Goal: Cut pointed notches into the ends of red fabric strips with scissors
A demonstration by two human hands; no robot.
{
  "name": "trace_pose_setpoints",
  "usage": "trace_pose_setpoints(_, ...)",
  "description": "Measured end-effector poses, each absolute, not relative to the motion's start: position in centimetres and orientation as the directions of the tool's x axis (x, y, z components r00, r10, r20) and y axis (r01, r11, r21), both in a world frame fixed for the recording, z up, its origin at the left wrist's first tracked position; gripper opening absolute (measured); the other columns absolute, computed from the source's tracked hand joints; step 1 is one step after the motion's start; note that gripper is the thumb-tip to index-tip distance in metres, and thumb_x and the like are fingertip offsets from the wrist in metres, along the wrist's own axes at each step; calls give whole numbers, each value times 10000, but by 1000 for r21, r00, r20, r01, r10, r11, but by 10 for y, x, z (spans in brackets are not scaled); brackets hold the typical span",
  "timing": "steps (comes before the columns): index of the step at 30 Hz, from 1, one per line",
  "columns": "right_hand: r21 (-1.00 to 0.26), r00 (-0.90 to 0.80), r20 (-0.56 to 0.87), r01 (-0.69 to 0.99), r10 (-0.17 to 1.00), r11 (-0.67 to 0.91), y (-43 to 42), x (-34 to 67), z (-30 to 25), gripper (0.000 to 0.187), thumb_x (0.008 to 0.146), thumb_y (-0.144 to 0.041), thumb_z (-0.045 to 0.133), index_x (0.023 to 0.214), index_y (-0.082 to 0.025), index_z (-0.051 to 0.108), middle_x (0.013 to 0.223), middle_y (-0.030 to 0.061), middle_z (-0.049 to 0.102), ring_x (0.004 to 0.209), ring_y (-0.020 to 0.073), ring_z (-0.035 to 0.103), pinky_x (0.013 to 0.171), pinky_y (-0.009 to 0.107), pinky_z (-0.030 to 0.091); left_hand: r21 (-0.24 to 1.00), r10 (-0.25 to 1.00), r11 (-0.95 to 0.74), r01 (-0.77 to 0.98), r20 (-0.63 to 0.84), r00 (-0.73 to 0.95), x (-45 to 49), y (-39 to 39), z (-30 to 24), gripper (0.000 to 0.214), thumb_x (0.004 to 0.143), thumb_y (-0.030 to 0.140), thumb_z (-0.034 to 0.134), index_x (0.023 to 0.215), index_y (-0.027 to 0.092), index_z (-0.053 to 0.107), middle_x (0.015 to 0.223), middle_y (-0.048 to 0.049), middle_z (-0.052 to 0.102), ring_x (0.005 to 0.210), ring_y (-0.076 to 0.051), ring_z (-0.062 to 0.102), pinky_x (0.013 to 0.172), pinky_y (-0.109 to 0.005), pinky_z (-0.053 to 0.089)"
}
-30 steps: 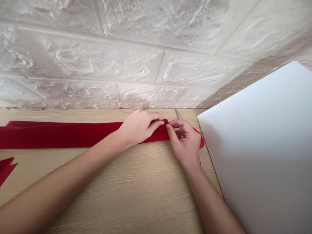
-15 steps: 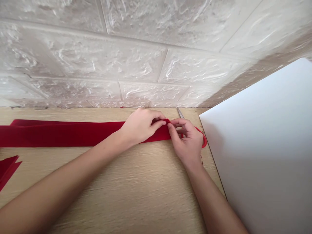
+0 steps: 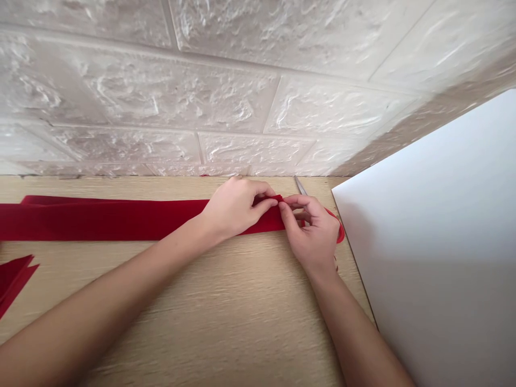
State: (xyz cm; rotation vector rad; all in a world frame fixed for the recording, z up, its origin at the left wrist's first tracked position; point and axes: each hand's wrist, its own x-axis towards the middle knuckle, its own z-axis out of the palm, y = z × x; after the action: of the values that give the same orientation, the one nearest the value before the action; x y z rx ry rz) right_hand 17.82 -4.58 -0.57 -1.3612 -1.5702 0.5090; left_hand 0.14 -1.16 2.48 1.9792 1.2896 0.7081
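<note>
A long strip of dark red fabric (image 3: 121,220) lies flat across the wooden table, folded over in layers and running out of view at the left. My left hand (image 3: 237,207) pinches the top edge near the strip's right end between thumb and fingers. Right beside it, my right hand (image 3: 312,226) grips the same corner with thumb and index finger, and the fingertips of both hands nearly meet. Scissors (image 3: 300,186) lie behind my right hand, their pointed blade toward the wall. Part of a red handle shows to the right of that hand; the rest is covered.
Another piece of red fabric (image 3: 14,279) with pointed ends lies at the left edge. A white panel (image 3: 435,242) slants up along the right side. Behind the wooden table (image 3: 226,312) rises a white brick-patterned wall (image 3: 226,97). A small red scrap sits at its foot.
Both hands keep their pinch on the fabric corner with hardly any movement. The whole view has shifted very slightly.
</note>
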Motion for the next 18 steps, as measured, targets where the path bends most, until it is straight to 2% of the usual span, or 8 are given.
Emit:
trace_pose_setpoints(6,-794,79,384,536,920,286,-45,179,-7,36,911,-252,705,915,-228,733,841,4,789,598,133,694,560,271,587,787,915,-311,533,96,392,1,-11,24,200,970,257,624,952,199,815,885,10,820,748,-154,700,687,-299,462)
trace_pose_setpoints(12,-772,71,408,559,910,303,-46,179,-7,38,919,-256,708,921,-232,738,842,0,786,605,130,696,550,261,578,790,912,-324,521,115,393,1,-11,24,270,995,227,561,904,185,811,888,-3,815,748,-137,677,697,-288,449)
trace_pose_setpoints(18,-708,43,476,611,878,354,-48,179,-6,42,936,-252,702,943,-239,742,883,12,793,659,148,722,563,275,586,826,940,-229,516,50,338,-1,-9,29,234,973,288,610,891,207,813,747,32,767,601,-106,573,604,-278,406)
